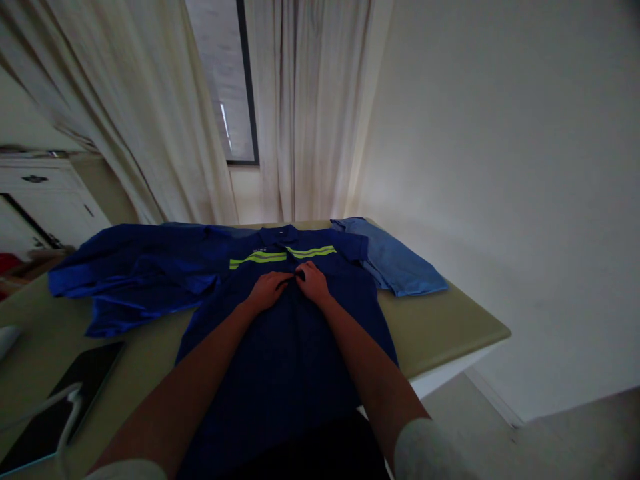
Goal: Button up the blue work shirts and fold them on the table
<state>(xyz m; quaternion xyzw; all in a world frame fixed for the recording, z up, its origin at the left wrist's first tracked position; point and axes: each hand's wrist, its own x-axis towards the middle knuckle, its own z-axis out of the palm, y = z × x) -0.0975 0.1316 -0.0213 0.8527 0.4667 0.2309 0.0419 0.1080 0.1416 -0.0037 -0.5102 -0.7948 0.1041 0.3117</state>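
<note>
A dark blue work shirt (285, 360) with yellow-green reflective stripes lies flat on the table (440, 333), collar away from me. My left hand (267, 291) and my right hand (313, 281) meet at the shirt's front placket just below the stripes. Both hands have their fingers pinched together on the fabric there, fingertips almost touching. What sits between the fingertips is too small and dark to make out.
A crumpled blue garment (135, 273) lies to the left. A folded lighter blue garment (395, 263) sits at the back right. A dark tablet (60, 407) with a white cable lies front left. Curtains (310, 113) hang behind the table, and a white cabinet (45, 200) stands at far left.
</note>
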